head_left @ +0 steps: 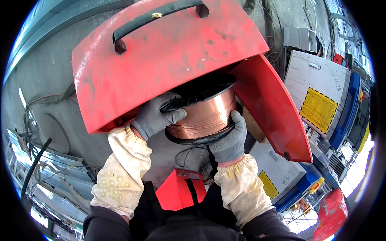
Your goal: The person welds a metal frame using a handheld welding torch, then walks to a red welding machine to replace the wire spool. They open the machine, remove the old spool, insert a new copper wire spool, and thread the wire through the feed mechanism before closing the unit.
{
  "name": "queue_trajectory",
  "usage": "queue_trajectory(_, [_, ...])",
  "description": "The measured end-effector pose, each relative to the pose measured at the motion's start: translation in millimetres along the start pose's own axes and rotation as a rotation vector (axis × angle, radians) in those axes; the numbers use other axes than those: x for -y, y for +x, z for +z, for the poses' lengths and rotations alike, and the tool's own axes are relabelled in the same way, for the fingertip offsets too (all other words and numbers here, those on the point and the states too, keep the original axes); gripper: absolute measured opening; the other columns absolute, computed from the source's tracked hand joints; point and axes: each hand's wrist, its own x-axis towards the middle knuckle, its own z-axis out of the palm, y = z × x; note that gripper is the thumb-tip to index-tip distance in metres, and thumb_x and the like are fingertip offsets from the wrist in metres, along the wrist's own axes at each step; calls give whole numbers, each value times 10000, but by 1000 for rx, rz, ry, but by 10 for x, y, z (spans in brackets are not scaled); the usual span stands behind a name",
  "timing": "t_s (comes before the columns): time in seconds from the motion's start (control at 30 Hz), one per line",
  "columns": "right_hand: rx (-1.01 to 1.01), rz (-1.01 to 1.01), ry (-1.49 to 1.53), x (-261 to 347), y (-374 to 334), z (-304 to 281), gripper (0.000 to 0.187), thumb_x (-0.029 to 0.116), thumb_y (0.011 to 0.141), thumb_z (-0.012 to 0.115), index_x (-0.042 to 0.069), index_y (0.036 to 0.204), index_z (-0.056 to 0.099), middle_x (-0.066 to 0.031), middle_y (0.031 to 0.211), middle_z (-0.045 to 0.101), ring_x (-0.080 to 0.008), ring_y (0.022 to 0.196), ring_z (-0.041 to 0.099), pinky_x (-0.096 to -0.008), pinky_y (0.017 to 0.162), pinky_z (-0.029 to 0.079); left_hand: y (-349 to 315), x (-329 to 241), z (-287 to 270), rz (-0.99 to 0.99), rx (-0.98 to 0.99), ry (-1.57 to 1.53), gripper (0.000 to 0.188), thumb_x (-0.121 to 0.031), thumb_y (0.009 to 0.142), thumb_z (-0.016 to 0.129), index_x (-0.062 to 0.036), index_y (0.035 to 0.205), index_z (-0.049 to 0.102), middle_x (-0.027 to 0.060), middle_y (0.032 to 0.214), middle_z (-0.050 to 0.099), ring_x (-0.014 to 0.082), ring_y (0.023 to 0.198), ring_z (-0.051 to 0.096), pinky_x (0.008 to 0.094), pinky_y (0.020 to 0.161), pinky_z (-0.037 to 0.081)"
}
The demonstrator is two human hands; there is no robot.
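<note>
One spool of copper-coloured wire [205, 114] is being held from both sides: the gloved left hand [159, 114] is clamping its upper left, thumb resting by the black rim, while the gloved right hand [230, 138] is bracing its lower right, thumb pressing near the windings. Some fingers are hiding behind the spool, so their exact hold is escaping view. The spool is sitting tilted in the open mouth of a red housing [169, 60], its far part lying in shadow beneath the top.

Steadying the spool at this opening is looking like the step in hand; which way it is being moved, one view is not telling. Any next move is probably calling for an even grip on both sides, with the rims clearing the red side panel [277, 108].

A black handle [157, 18] is topping the housing. Grey concrete floor [161, 162] is showing below, with dark cables [185, 156] lying just above a smaller red box [173, 195]. White cabinets [317, 66] are standing on the right, one bearing a yellow label [319, 110]; steel sections [44, 34] are stretching across the upper left.
</note>
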Motion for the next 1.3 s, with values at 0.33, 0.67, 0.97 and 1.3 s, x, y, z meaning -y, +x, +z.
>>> queue_trajectory(0.33, [85,-21,9,2,62,296,379,228,897,567,77,1245,566,-84,1228,616,-259,1132,595,-442,999,479,141,-220,-177,185,-154,352,454,-353,808,812,-83,1143,666,63,1053,702,243,957,658,392,847,533])
queue_trajectory(0.67, [104,-54,-16,12,137,484,303,181,913,573,55,1188,579,-95,1179,628,-247,1120,599,-436,1020,468,250,-152,-202,339,-425,290,530,-374,800,810,-106,1226,647,88,1163,680,281,1098,630,422,944,504])
queue_trajectory(0.97, [193,-102,-59,-70,442,450,255,212,964,550,62,1165,593,-91,1147,639,-247,1073,602,-434,969,471,375,-116,-465,187,-530,32,474,-302,820,774,-83,1221,647,106,1197,663,272,1130,615,406,960,493])
queue_trajectory(1.3, [332,4,13,-2,764,849,324,142,979,534,45,1289,529,-84,1235,613,-208,1089,608,-372,974,491,470,-53,-525,71,-589,-90,416,-222,843,735,-57,1215,647,126,1234,645,262,1166,598,388,977,482])
